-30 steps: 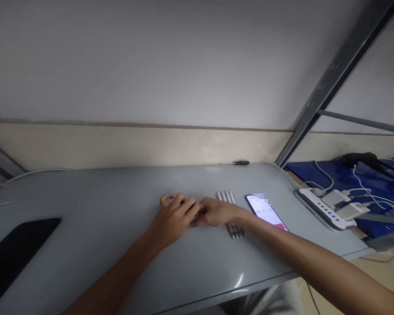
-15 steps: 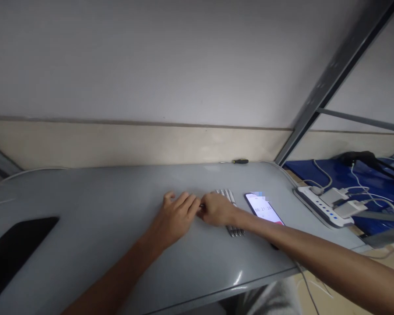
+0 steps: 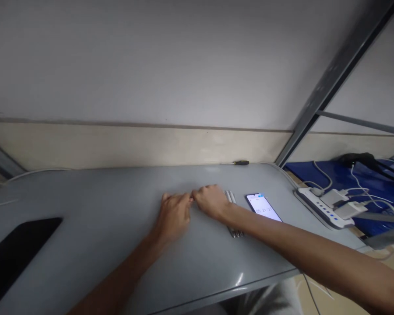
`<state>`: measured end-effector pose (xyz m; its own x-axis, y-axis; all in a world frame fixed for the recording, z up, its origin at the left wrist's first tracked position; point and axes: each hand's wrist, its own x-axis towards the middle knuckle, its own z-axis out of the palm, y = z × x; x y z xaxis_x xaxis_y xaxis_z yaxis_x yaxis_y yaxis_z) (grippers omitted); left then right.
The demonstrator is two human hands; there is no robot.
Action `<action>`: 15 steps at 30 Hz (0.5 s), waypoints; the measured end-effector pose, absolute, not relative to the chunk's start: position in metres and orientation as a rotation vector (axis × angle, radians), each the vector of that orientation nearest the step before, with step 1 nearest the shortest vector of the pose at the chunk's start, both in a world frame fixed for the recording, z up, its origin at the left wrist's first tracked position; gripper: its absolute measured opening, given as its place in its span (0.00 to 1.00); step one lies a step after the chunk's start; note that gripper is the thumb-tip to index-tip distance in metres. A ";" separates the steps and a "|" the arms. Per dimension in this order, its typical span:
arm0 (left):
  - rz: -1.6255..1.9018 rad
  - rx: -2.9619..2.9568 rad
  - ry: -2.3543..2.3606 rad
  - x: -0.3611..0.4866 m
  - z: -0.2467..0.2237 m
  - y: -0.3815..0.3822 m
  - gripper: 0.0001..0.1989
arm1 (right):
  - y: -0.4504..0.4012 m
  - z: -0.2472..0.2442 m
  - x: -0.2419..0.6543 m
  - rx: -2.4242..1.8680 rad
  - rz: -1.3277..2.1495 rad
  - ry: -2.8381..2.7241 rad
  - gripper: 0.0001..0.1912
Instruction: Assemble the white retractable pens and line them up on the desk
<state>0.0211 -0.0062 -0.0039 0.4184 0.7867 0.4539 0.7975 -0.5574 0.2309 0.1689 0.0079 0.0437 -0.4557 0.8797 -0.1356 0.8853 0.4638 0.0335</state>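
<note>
Silver pens [image 3: 231, 197], count unclear, partly hidden under right forearm [image 3: 265, 232], at 4 o'clock from right hand [image 3: 212, 201]. Two hands, right and left hand [image 3: 174, 214], curled, meeting; grip contents hidden, cannot tell. One phone [image 3: 264, 206], 3 o'clock, lower end covered.

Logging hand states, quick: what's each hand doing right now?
Left hand: curled, palm hidden; cannot tell whether it holds anything.
Right hand: closed; anything within its grip is hidden.

The table [image 3: 111, 201] is plain grey, the row of pens [image 3: 230, 197] silver, the phone [image 3: 263, 208] dark-rimmed with a pale lilac-white screen. The screwdriver [image 3: 241, 162] has a black handle touched with yellow. White plugs [image 3: 350, 210] sit on a white power strip [image 3: 315, 203] with dark grey edging and blue sockets. The wall [image 3: 151, 65] is grey above a brown line, cream below.
</note>
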 end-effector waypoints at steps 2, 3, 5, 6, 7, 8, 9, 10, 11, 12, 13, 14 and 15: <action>-0.802 -2.727 -1.544 0.019 -0.005 -0.001 0.16 | 0.011 0.037 0.170 1.517 0.053 2.640 0.14; -0.781 -2.773 -1.562 0.017 -0.005 0.001 0.17 | 0.012 0.032 0.170 1.497 0.115 2.683 0.14; -0.737 -2.793 -1.580 0.011 -0.004 0.005 0.18 | 0.011 0.022 0.171 1.452 0.225 2.787 0.14; -0.719 -2.793 -1.581 0.008 -0.003 0.007 0.17 | 0.009 0.018 0.172 1.425 0.258 2.839 0.14; -0.701 -2.795 -1.576 0.005 -0.002 0.008 0.17 | 0.007 0.013 0.173 1.400 0.264 2.885 0.14; -0.683 -2.813 -1.560 0.002 -0.001 0.008 0.15 | 0.005 0.009 0.174 1.383 0.255 2.924 0.14; -0.665 -2.834 -1.532 -0.001 0.000 0.009 0.13 | 0.003 0.006 0.175 1.369 0.242 2.952 0.14; -0.644 -2.852 -1.498 -0.004 0.000 0.009 0.11 | 0.002 0.004 0.176 1.359 0.233 2.972 0.13; -0.619 -2.866 -1.463 -0.005 0.000 0.010 0.11 | 0.001 0.003 0.177 1.352 0.227 2.985 0.13; -0.597 -2.877 -1.432 -0.007 -0.001 0.011 0.11 | 0.000 0.003 0.178 1.360 0.219 2.993 0.12; -0.580 -2.883 -1.406 -0.008 -0.003 0.012 0.11 | 0.001 0.004 0.179 1.379 0.213 2.999 0.12; -0.571 -2.889 -1.387 -0.008 -0.005 0.013 0.13 | 0.002 0.006 0.180 1.406 0.208 3.004 0.11; -0.571 -2.887 -1.374 -0.009 -0.006 0.014 0.13 | 0.003 0.008 0.181 1.444 0.204 3.010 0.10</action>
<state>-0.0086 0.0143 -0.0063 0.5815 0.7684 0.2670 0.7313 -0.6376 0.2423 0.1813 0.0028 0.0085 -0.6105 0.7569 0.2333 0.7815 0.6236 0.0216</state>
